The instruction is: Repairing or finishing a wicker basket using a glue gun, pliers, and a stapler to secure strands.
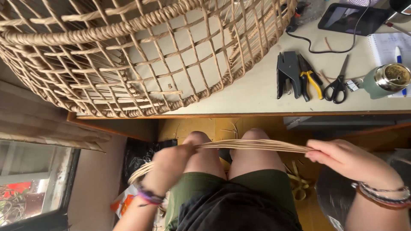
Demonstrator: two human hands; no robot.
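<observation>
Down over the knees, the fingers point(319, 155) of the right hand point(342, 160) are closed round one end of a bundle of pale cane strands point(252, 146), and the left hand point(171, 164) is clenched on the same strands further along, so the bundle runs taut between the two hands, just above the knees point(227, 141). Past the left hand the strands curve down and away beside the thigh. Both wrists wear bracelets point(381, 194), and the lap shows green shorts point(201, 188). Beyond the strands runs the wooden edge of the counter point(257, 96). A large open-weave basket point(128, 55) lies on the counter, beyond the left hand and overhanging the edge. Beyond the right hand, near that edge, lie a black punch tool point(287, 72), yellow-handled pliers point(310, 79) and black scissors point(338, 83) side by side, with a green metal cup point(385, 79) just beside the scissors. Farther back lie a tablet point(353, 18), its black cable point(325, 45), and a notebook point(385, 45).
</observation>
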